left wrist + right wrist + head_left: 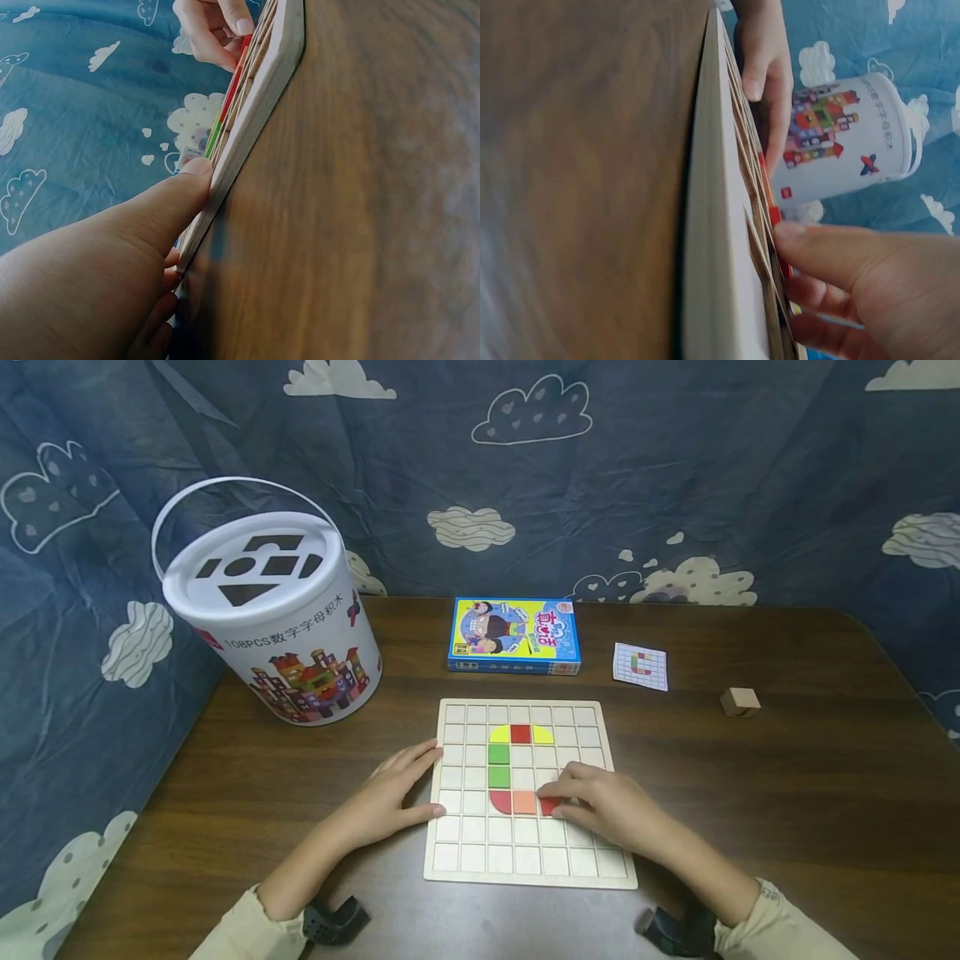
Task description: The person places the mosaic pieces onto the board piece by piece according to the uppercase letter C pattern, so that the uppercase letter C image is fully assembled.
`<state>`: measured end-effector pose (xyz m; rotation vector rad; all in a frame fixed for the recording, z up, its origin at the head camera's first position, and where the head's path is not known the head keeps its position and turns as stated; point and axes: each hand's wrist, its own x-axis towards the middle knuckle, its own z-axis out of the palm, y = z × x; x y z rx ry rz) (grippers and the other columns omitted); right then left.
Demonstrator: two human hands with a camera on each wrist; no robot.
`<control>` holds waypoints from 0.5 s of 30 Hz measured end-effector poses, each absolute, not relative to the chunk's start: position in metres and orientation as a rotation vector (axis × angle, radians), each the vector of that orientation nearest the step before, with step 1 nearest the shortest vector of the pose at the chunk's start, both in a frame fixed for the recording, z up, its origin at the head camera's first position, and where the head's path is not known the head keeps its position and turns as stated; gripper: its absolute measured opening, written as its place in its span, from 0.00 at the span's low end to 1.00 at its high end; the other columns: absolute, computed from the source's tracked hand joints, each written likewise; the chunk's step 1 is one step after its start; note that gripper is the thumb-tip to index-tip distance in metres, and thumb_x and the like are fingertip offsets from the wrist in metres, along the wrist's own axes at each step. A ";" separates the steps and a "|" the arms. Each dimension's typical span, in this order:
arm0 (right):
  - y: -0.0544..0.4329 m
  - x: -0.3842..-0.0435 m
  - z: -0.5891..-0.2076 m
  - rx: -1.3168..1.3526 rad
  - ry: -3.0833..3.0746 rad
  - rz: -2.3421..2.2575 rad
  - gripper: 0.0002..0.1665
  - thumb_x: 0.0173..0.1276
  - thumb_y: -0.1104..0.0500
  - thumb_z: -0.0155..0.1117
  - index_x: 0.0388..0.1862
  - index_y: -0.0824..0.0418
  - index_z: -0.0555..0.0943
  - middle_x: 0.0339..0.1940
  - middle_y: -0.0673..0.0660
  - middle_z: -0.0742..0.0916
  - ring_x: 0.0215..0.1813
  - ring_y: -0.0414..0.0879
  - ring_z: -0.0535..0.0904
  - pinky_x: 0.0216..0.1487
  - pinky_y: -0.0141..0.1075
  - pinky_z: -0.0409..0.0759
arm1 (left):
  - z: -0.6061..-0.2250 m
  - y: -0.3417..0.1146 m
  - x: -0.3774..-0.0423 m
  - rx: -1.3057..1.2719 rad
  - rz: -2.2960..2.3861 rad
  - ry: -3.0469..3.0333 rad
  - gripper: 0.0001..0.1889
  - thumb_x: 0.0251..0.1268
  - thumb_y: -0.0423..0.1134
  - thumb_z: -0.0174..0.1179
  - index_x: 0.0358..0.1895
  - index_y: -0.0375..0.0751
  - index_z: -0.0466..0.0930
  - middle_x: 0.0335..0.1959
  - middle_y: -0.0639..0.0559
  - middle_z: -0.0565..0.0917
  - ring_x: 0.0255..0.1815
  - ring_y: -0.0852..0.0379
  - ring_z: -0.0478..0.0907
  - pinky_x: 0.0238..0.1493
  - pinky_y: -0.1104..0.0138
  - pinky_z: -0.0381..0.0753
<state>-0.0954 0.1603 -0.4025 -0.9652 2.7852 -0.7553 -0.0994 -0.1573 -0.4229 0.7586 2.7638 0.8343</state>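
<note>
A pale wooden grid board (pixel 527 860) lies on the table. Coloured tiles sit in its squares: a red square tile (pixel 520 734) between two yellow rounded ones, two green tiles (pixel 498 765) below on the left, then a red rounded tile (pixel 500 802) and an orange tile (pixel 524 802). To the right of the orange one, my right hand (pixel 611 806) pinches a red tile (pixel 549 806) with thumb and fingers, low over the board; its far side is hidden by the fingers. My left hand (pixel 386 797) rests against the board's left edge, fingers fairly straight, thumb touching the rim.
A white lidded bucket (pixel 300 635) with a handle stands at the back left. Behind the board lie a blue and yellow box (pixel 514 635) and a small card (pixel 640 667) printed with a coloured grid pattern. A wooden cube (pixel 740 702) sits on the right.
</note>
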 end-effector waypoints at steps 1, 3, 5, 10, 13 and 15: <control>0.160 -0.095 -0.402 -0.959 2.790 -0.753 0.15 0.57 0.53 0.66 0.45 0.46 0.82 0.35 0.40 0.80 0.35 0.35 0.71 0.34 0.31 0.72 | -0.423 -0.157 -0.099 0.756 0.833 2.763 0.41 0.54 0.62 0.55 0.68 0.46 0.56 0.69 0.50 0.55 0.67 0.48 0.52 0.60 0.47 0.53; 0.158 -0.094 -0.402 -0.944 2.803 -0.748 0.15 0.57 0.53 0.66 0.45 0.46 0.82 0.35 0.40 0.80 0.34 0.35 0.71 0.34 0.31 0.71 | -0.422 -0.157 -0.099 0.752 0.829 2.761 0.41 0.54 0.62 0.55 0.68 0.46 0.56 0.69 0.50 0.55 0.67 0.48 0.52 0.61 0.48 0.53; 0.157 -0.094 -0.401 -0.934 2.807 -0.745 0.15 0.57 0.53 0.66 0.45 0.46 0.82 0.35 0.40 0.79 0.34 0.35 0.71 0.33 0.31 0.70 | -0.422 -0.157 -0.099 0.752 0.827 2.761 0.41 0.54 0.62 0.55 0.68 0.46 0.56 0.69 0.50 0.55 0.67 0.48 0.52 0.60 0.48 0.53; 0.160 -0.094 -0.399 -0.911 2.769 -0.780 0.18 0.58 0.50 0.64 0.49 0.48 0.81 0.35 0.41 0.79 0.34 0.36 0.70 0.34 0.31 0.71 | -0.422 -0.157 -0.099 0.772 0.824 2.769 0.41 0.55 0.61 0.55 0.68 0.45 0.56 0.69 0.49 0.54 0.67 0.47 0.52 0.60 0.47 0.53; 0.166 -0.096 -0.392 -0.865 2.774 -0.802 0.23 0.59 0.49 0.64 0.54 0.50 0.78 0.39 0.45 0.79 0.36 0.38 0.72 0.36 0.34 0.73 | -0.421 -0.157 -0.098 0.776 0.814 2.765 0.41 0.55 0.61 0.55 0.68 0.44 0.56 0.69 0.49 0.54 0.67 0.47 0.51 0.60 0.47 0.52; 0.172 -0.098 -0.386 -0.847 2.823 -0.792 0.26 0.59 0.49 0.63 0.57 0.51 0.75 0.44 0.50 0.80 0.43 0.44 0.73 0.43 0.42 0.74 | -0.418 -0.156 -0.098 0.780 0.802 2.761 0.41 0.55 0.61 0.55 0.68 0.44 0.55 0.69 0.49 0.53 0.67 0.47 0.50 0.61 0.47 0.52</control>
